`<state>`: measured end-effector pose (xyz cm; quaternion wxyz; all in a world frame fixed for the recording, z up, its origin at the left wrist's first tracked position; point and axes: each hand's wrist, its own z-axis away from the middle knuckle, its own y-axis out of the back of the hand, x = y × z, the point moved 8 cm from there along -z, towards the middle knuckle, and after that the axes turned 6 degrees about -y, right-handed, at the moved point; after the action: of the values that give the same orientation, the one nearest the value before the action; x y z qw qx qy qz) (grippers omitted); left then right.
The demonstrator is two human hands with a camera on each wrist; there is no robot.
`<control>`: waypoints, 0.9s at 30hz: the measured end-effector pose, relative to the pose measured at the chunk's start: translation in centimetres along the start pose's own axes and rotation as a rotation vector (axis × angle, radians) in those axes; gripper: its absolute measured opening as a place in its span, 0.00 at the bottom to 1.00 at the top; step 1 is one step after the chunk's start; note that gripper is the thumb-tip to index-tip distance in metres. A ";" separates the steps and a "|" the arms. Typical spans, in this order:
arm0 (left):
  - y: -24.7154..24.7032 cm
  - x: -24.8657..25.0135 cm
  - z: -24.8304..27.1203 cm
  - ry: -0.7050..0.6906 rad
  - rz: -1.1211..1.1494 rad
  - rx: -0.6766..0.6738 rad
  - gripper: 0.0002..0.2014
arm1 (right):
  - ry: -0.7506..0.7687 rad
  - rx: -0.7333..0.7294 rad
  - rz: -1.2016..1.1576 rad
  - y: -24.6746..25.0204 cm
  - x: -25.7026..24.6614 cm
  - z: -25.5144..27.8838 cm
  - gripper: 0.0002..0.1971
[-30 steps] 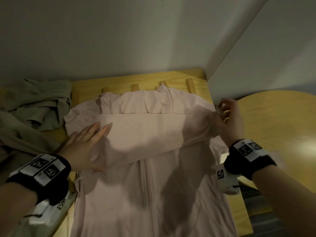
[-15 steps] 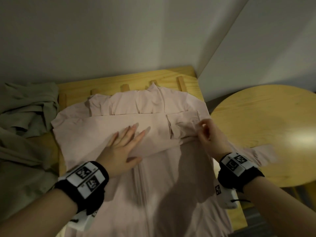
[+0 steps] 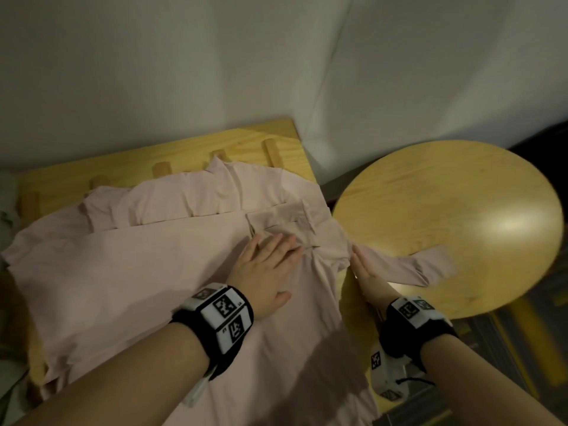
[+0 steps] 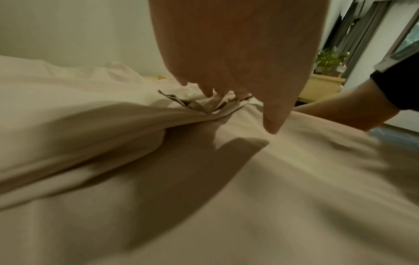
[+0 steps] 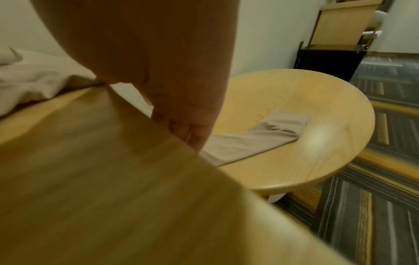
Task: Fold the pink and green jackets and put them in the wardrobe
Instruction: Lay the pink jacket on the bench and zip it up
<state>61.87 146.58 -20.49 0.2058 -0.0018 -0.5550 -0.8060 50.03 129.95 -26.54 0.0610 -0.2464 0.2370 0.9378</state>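
Observation:
The pink jacket (image 3: pixel 129 272) lies spread front-up on the wooden bench (image 3: pixel 239 139). My left hand (image 3: pixel 270 253) presses flat, fingers straight, on a folded, bunched piece of cloth (image 4: pixel 204 105) near the right shoulder. My right hand (image 3: pixel 362 269) stands edge-on with straight fingers against the jacket's right side, holding nothing. From there the right sleeve (image 3: pixel 408 267) stretches out onto the round table (image 3: pixel 461 195). The right wrist view shows that sleeve (image 5: pixel 260 138) lying flat beyond my fingertips (image 5: pixel 195 138). Only a sliver of the green jacket (image 3: pixel 5 207) shows at the far left.
White walls meet in a corner right behind the bench. Several wooden pegs (image 3: pixel 270 149) stand along the bench's back. A patterned carpet (image 5: pixel 374 188) lies below the round table, and a dark cabinet (image 5: pixel 328 61) stands against the wall.
My left hand slid right across the jacket onto the folded piece. My right hand let go of the cloth it pinched and moved to the jacket's right edge, fingers straightened.

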 end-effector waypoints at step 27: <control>-0.1 -0.1 -1.7 -0.091 -0.031 -0.105 0.39 | -0.035 0.219 -0.989 7.7 0.9 -2.3 0.28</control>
<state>62.27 145.10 -21.29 0.1674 -0.0406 -0.5206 -0.8362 48.47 122.02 -25.55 0.5275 -0.3058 0.1878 0.7701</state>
